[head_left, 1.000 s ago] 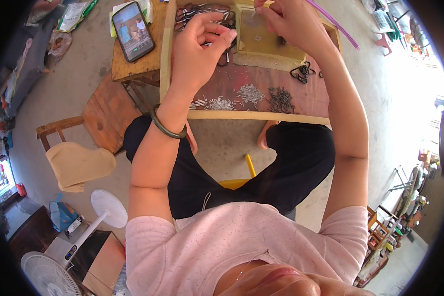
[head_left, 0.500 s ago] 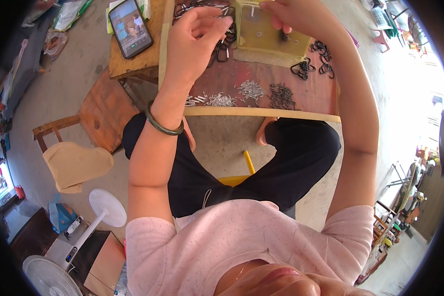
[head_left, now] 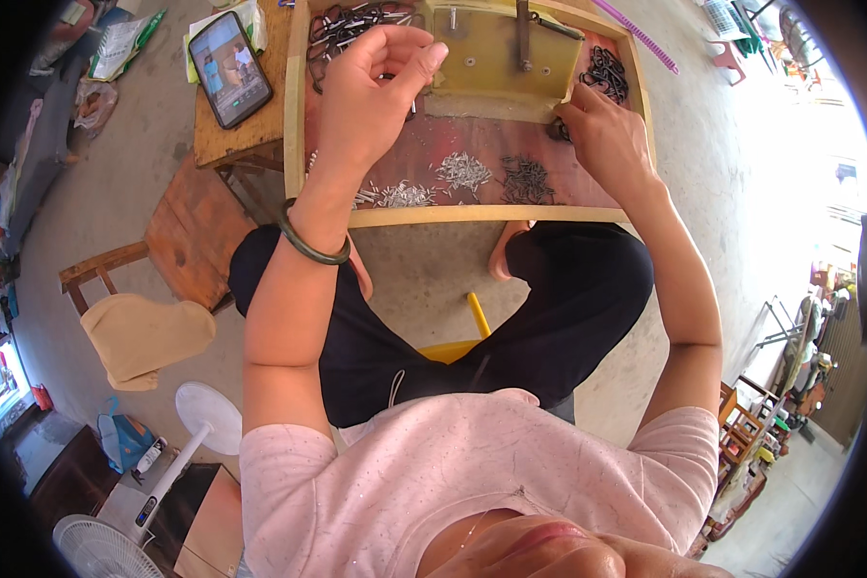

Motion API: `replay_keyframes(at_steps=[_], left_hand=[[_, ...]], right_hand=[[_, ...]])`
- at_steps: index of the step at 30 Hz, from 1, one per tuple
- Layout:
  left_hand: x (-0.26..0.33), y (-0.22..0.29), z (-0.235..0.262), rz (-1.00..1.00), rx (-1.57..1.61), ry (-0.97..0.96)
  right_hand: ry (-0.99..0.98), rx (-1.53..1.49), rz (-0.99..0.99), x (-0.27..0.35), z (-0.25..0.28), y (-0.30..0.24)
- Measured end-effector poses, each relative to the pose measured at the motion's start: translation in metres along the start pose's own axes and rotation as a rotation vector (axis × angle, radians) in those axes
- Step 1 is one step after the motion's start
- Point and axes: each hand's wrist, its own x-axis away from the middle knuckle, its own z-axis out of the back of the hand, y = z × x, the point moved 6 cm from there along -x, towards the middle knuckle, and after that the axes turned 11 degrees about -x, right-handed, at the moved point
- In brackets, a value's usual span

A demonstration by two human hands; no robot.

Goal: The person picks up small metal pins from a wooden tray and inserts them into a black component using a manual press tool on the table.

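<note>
My left hand (head_left: 374, 101) is raised over the left part of a red-topped wooden tray table (head_left: 424, 141). Its fingers curl toward the thumb, and whatever they pinch is too small to make out. Behind it lies a heap of dark wire loops with silvery parts (head_left: 349, 27). My right hand (head_left: 609, 140) rests low on the right side, fingertips closed at some black wire loops (head_left: 557, 130) that it largely covers. Between the hands stands a yellowish block (head_left: 486, 82) with a dark upright metal bar (head_left: 523, 37).
Small silver pins (head_left: 463, 171), more silver pieces (head_left: 405, 196) and dark pins (head_left: 527, 180) lie in heaps near the front rim. More black loops (head_left: 604, 71) are at the right rim. A phone (head_left: 229, 69) lies on a wooden stand at left. A purple coil (head_left: 638, 37) crosses the right corner.
My right hand has come away from the yellowish block, toward me, down onto the black loops at the right. My left hand stays raised in much the same curled pose.
</note>
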Motion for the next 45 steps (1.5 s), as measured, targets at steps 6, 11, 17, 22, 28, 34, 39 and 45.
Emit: replay_keyframes(at_steps=[6, 11, 17, 22, 28, 34, 39, 45], left_hand=[[-0.001, 0.002, -0.007, -0.049, -0.032, -0.039], [0.004, 0.003, -0.019, 0.026, -0.028, -0.220], [0.003, -0.006, -0.030, 0.258, 0.234, -0.534], [-0.023, -0.011, -0.011, 0.131, 0.262, -0.273], [-0.030, -0.003, -0.014, 0.090, 0.239, -0.201], [-0.043, -0.002, -0.005, 0.024, 0.067, -0.086], [-0.060, -0.013, -0.008, 0.063, -0.006, -0.041], [-0.061, -0.022, -0.018, -0.034, -0.149, -0.040]], right_hand=[[0.014, -0.222, -0.022, 0.005, 0.022, 0.012], [0.300, -0.712, -0.042, -0.009, 0.049, -0.010], [0.509, -0.430, 0.403, -0.040, 0.066, -0.066], [0.557, -0.695, 0.219, -0.063, 0.062, -0.066], [0.440, -0.578, 0.212, -0.075, 0.062, -0.070], [0.520, -0.536, 0.186, -0.085, 0.064, -0.066], [0.570, -0.464, 0.224, -0.097, 0.054, -0.059], [0.562, -0.462, 0.213, -0.098, 0.046, -0.056]])
